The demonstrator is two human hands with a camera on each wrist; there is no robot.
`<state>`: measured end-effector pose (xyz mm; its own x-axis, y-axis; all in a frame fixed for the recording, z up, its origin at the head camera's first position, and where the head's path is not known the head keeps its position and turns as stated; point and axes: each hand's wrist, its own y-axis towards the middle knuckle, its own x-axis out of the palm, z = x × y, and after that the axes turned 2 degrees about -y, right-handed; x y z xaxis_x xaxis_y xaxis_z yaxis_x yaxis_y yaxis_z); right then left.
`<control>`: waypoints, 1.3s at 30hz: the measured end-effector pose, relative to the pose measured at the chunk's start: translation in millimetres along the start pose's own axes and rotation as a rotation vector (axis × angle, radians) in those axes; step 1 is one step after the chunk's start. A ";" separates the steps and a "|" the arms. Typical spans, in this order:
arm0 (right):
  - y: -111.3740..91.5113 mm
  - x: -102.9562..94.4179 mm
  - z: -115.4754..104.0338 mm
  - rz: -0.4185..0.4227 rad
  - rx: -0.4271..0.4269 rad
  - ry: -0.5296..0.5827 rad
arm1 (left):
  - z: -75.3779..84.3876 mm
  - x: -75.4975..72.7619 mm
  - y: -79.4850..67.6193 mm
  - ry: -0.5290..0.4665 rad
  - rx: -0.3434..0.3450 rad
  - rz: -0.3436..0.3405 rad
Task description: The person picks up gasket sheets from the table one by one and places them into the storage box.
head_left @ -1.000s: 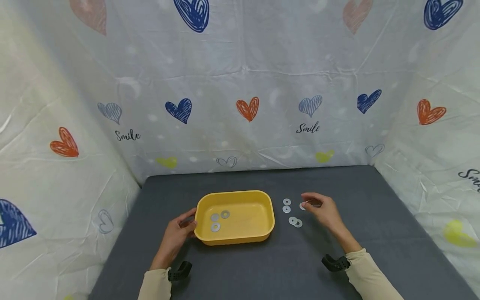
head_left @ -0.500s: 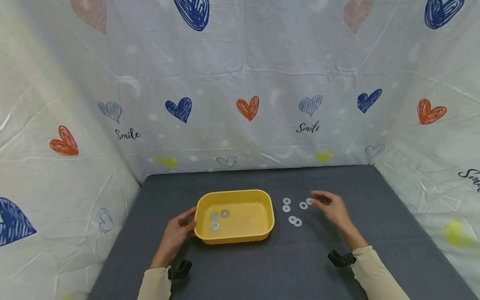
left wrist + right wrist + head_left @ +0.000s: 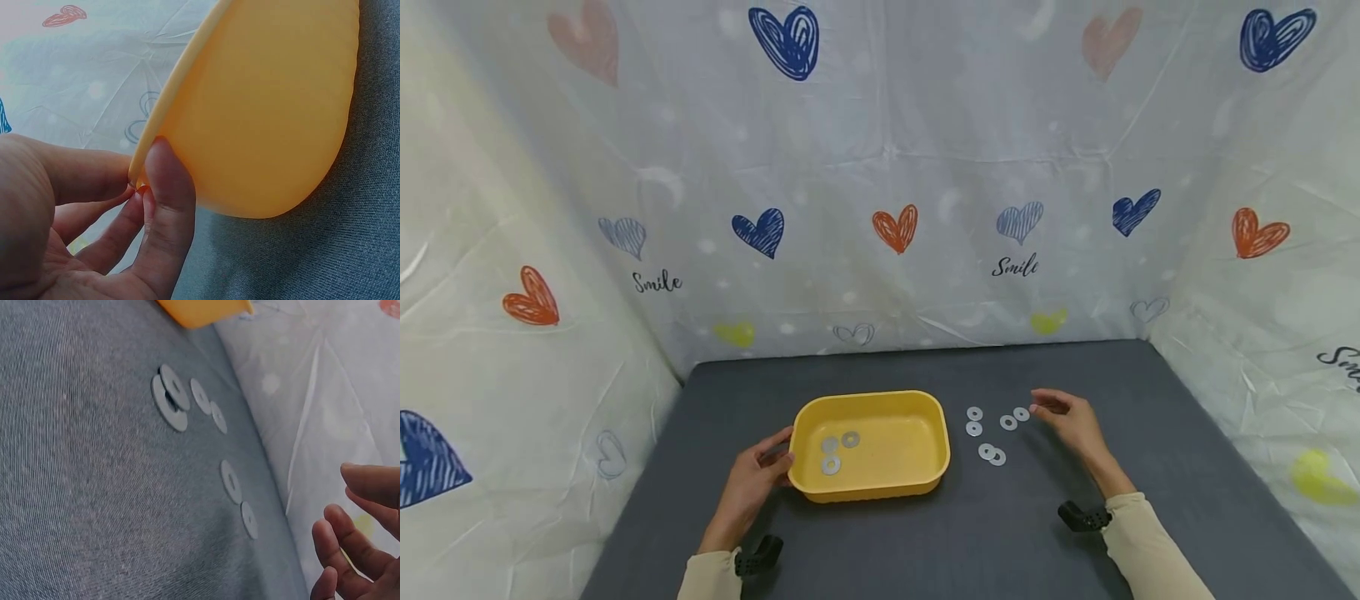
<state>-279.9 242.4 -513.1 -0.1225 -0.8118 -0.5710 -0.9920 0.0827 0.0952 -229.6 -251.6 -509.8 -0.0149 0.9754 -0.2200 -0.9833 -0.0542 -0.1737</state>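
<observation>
I have the left hand point(image 3: 751, 475) pinching the yellow tray point(image 3: 895, 454) by its rim, three washers point(image 3: 831, 472) already inside, while the right hand point(image 3: 1077, 427), fingers parted around nothing, hovers beside six washers point(image 3: 172, 419) on the bench point(image 3: 880, 550), so I judge the work a third done.

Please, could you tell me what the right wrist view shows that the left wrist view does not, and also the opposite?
Only the right wrist view: six flat grey washers, two of them overlapping, and the right hand, apart from them and holding nothing.

Only the left wrist view: the left hand, gripping the yellow tray at its edge.

Both: part of the tray, the dark table and the pale patterned curtain.
</observation>
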 end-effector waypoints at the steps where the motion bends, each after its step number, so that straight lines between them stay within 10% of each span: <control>1: 0.1 0.6 1.7 -0.003 0.001 -0.003 | -1.0 0.3 -0.8 -0.002 0.002 0.002; 39: 30.0 19.2 32.7 -0.116 0.051 -0.105 | -0.5 1.6 -0.2 -0.018 -0.020 0.019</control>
<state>-313.0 248.2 -547.9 -0.0070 -0.7527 -0.6583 -0.9996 0.0236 -0.0165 -229.4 -250.2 -510.5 -0.0368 0.9779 -0.2057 -0.9789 -0.0766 -0.1893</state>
